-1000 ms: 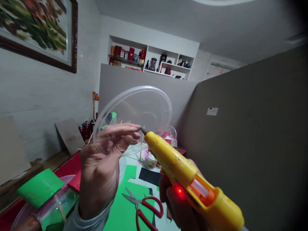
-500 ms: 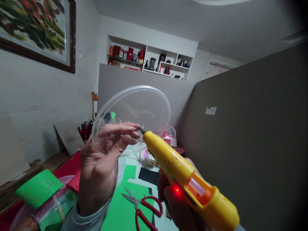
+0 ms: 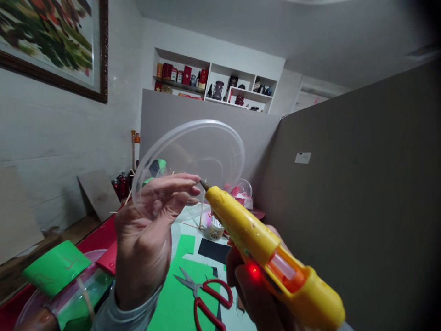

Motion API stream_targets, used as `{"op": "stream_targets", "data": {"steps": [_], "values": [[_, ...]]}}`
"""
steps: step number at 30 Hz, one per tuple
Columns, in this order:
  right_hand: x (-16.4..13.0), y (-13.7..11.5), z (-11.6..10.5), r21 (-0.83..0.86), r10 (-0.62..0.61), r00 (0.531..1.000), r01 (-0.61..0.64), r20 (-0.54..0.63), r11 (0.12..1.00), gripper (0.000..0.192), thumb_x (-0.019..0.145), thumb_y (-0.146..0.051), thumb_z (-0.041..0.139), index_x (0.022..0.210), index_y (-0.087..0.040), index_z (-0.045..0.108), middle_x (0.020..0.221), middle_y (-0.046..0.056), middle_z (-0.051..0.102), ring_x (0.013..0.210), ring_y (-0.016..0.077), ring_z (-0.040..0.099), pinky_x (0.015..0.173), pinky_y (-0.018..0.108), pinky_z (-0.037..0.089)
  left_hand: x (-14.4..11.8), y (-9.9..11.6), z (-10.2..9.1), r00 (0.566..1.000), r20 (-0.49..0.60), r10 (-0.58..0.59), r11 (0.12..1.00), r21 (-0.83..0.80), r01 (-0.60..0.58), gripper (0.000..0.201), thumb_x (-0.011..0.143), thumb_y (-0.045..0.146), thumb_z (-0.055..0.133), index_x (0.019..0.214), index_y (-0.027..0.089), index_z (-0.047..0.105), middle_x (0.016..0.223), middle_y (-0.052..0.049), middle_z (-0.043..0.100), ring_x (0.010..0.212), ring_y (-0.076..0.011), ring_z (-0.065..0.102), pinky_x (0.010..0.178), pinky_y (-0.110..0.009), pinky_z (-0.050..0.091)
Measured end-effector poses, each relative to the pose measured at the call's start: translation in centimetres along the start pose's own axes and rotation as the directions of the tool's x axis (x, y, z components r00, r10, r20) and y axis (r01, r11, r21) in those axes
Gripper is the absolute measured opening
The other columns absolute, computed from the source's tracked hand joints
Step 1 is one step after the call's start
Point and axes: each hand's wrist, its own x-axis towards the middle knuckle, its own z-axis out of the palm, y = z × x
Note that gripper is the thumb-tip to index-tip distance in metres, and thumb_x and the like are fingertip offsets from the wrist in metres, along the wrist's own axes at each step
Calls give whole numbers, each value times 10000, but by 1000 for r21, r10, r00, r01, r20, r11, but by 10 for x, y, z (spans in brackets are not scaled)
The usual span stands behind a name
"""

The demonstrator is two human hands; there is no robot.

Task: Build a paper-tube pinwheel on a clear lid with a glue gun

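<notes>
The left hand (image 3: 144, 243) is raised at centre left of the frame, its fingers (image 3: 172, 184) pinched on the lower edge of a clear plastic lid (image 3: 193, 151), which it holds up tilted at mid-frame. The right hand (image 3: 255, 294), at lower centre right, has its fingers wrapped around the grip of a yellow glue gun (image 3: 268, 253). A red light glows on the gun's side. Its nozzle points up and left, meeting the lid just beside the left fingertips. Below, on the bench (image 3: 99, 239), red scissors (image 3: 206, 299) lie on a green sheet (image 3: 175, 294). A small cup (image 3: 216, 230) stands further back. Shelves (image 3: 213, 87) fill the upper centre.
</notes>
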Motion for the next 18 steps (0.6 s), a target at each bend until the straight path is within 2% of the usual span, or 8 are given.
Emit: {"op": "stream_targets", "data": {"steps": [2,5,11,18], "values": [[1,0,0,5,11,1000,-11,11,1000,203,1043,-460,496,1064,-290,606,596,-53,634,433,151,617,362,223,428,0,1,0,1000,9,-4,1000,-5,4,122,910,160,721,883,247,803,1039,-3,784,883,-116,713,767,-168,605],[2,1,1,3,-7,1000,7,-13,1000,228,1046,-479,497,1046,-286,619,609,-53,629,449,157,640,392,233,474,0,1,1,1000,24,-18,999,-28,19,132,919,159,715,902,255,803,1023,1,781,879,-105,711,781,-150,602],[3,6,1,45,-52,999,53,-15,998,145,1051,-424,509,1081,-318,603,638,-83,617,429,122,596,382,212,449,1,-3,-2,997,71,-16,999,-50,20,161,930,154,694,926,269,806,1038,-2,784,896,-115,720,772,-167,606],[2,3,0,32,-2,1000,1,22,999,212,1049,-469,488,1058,-292,602,608,-64,614,446,134,601,370,206,436,3,-3,-2,999,36,-37,999,-31,38,85,910,208,746,894,267,805,1002,3,782,876,-114,703,753,-168,595]]}}
